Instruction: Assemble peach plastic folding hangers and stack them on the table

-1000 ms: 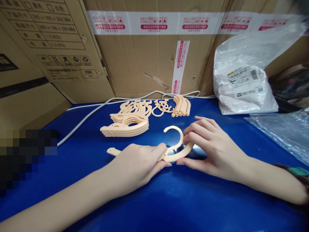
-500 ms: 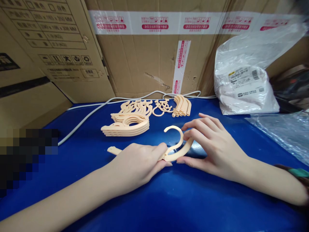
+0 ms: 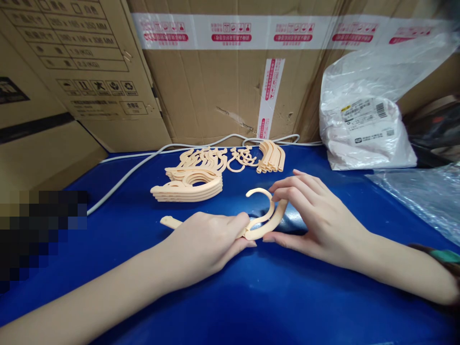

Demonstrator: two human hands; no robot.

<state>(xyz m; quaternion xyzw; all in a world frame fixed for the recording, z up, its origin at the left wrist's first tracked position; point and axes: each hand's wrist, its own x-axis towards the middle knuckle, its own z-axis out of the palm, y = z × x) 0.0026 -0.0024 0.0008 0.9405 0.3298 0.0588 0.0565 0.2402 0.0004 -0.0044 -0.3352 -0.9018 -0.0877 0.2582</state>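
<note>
Hanger [image 3: 266, 229] runs left to right: left hand [image 3: 212, 235], nearer the base of the hook [image 3: 271, 207], clenches it; right of the hook, loosely curled right hand [image 3: 316, 211] holds its curved end.

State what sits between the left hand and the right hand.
In the head view, part of the cream hanger bridges the gap from left hand to right hand: its hook and a curved arm, with the blue table around them.

Left carton [image 3: 122, 132]: "1.9(KG)", "2.3(KG)", handling icons [image 3: 97, 87]. White tape [image 3: 197, 33]: red Chinese lettering [image 3: 231, 38]. Bag label [image 3: 362, 115]: barcode [image 3: 380, 110], print blurred.
</note>
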